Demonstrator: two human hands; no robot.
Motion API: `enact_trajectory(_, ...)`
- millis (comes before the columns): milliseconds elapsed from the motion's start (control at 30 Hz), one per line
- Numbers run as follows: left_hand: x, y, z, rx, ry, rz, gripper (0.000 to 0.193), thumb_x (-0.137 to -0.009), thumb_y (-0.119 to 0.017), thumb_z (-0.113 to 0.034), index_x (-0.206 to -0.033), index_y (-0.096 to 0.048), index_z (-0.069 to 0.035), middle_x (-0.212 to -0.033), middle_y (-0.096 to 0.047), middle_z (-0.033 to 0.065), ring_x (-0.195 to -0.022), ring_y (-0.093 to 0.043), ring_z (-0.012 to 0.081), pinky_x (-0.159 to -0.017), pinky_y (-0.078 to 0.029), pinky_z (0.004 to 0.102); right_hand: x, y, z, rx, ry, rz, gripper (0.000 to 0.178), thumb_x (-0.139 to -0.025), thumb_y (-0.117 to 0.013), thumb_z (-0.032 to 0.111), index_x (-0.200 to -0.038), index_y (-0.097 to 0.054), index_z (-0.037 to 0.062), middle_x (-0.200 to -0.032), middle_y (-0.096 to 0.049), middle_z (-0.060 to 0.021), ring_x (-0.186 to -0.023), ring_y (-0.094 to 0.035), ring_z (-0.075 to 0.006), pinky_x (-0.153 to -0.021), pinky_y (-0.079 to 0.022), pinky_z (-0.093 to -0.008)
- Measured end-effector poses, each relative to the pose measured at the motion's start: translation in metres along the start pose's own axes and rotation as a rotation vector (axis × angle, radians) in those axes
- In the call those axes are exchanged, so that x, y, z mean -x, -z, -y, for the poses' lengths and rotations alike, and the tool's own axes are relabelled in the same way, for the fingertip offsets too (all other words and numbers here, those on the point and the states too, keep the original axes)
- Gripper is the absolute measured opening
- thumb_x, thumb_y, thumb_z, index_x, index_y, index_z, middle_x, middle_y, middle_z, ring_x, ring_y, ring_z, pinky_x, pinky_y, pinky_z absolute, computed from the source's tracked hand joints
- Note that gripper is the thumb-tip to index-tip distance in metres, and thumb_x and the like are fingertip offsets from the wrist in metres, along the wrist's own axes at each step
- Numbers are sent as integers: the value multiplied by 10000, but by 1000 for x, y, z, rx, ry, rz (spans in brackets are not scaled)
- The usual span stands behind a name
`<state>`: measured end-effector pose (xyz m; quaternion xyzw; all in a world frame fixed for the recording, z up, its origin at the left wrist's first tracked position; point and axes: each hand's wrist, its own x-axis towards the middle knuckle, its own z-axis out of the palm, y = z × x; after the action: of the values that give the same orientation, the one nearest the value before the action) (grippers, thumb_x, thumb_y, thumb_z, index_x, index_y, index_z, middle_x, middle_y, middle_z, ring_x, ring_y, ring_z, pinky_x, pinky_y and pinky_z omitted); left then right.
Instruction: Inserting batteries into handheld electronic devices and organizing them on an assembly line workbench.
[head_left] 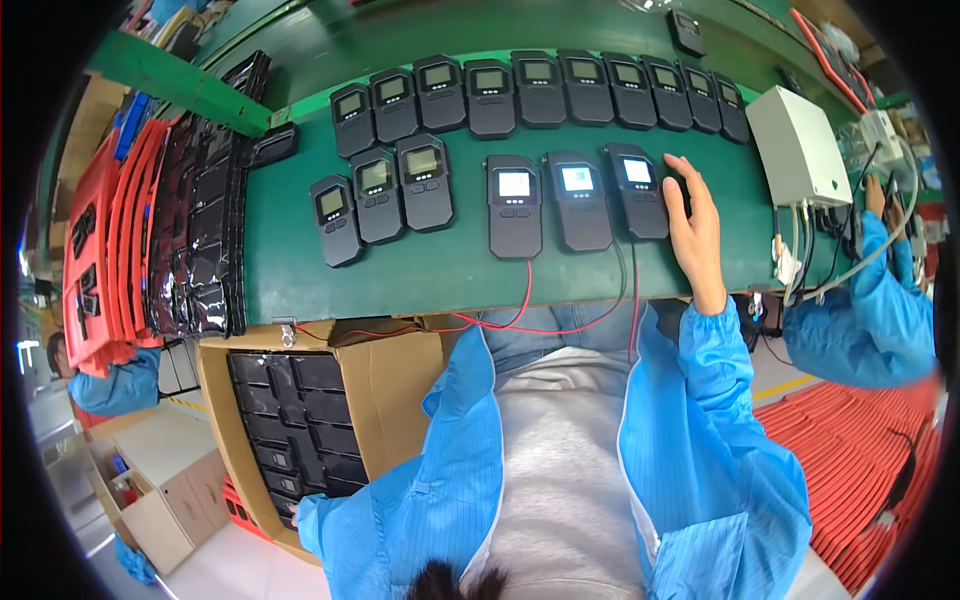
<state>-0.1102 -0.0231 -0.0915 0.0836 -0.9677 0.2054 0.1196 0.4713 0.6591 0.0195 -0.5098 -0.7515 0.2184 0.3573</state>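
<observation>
My right hand (693,225) lies on the green bench with fingers stretched out, its edge against or just beside a black handheld meter (637,200) whose screen is lit. To the left of that meter lie two more with lit screens, a middle meter (583,215) and a left meter (514,225). Thin wires, red ones among them, run from their lower ends over the bench edge. My left hand (295,514) reaches down at the cardboard box (390,390), mostly hidden by the sleeve and the box edge. Black trays (330,405) fill the box, with some meters showing in them.
A row of meters with unlit screens (490,105) runs along the back of the bench (400,275). Several more, unlit, lie front left. Red and black trays (195,240) stand stacked at left. A white box with cables (800,145) sits right, near a co-worker's blue sleeve (850,320).
</observation>
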Motion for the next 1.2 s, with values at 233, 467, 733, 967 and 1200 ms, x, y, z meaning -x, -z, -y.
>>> enact_trajectory(233, -16, -7, -64, 151, -90, 97, 558, -863, -616, -469, -1214, -565, -38, -1260, -564, 201, -1186, -530, 330, -957, -438, 459, 3, -4, -1, -7, 13, 28, 330, -982, -509, 219, -1252, -573, 42, -1296, -563, -163, -1283, -471, -278, -1042, -351, -329)
enact_trajectory(467, 31, -34, 13, 200, 151, 224, 594, -837, -648, -486, -1196, -571, -19, -1238, -577, 215, -1173, -538, 343, -956, -442, 456, 1, -9, -7, -116, -18, 50, 316, -988, -516, 193, -1247, -579, 24, -1225, -602, -93, -1155, -525, -159, -983, -386, -270)
enact_trajectory(733, 63, -86, 138, 355, 482, 209, 777, -630, -774, -619, -1014, -678, 49, -1034, -666, 259, -1019, -632, 395, -878, -502, 451, 0, -5, -14, -71, 77, 98, 375, -1000, -501, 244, -1268, -553, -13, -1231, -598, -113, -1127, -543, -174, -990, -391, -288)
enact_trajectory(967, 60, -42, 128, 835, 501, 197, 685, -673, -787, -515, -1058, -671, 40, -1031, -673, 245, -999, -645, 374, -875, -498, 427, -2, -9, 1, -28, 102, 151, 390, -1004, -485, 266, -1273, -549, -9, -1258, -583, -133, -1150, -543, -220, -1001, -390, -313)
enact_trajectory(1200, 43, -2, 39, 365, 462, 313, 833, -674, -753, -577, -1226, -591, 27, -1259, -566, 260, -1179, -548, 369, -987, -436, 427, 5, 1, 2, 20, 91, 102, 397, -1005, -481, 276, -1278, -545, -5, -1262, -580, -135, -1149, -542, -225, -1007, -383, -318)
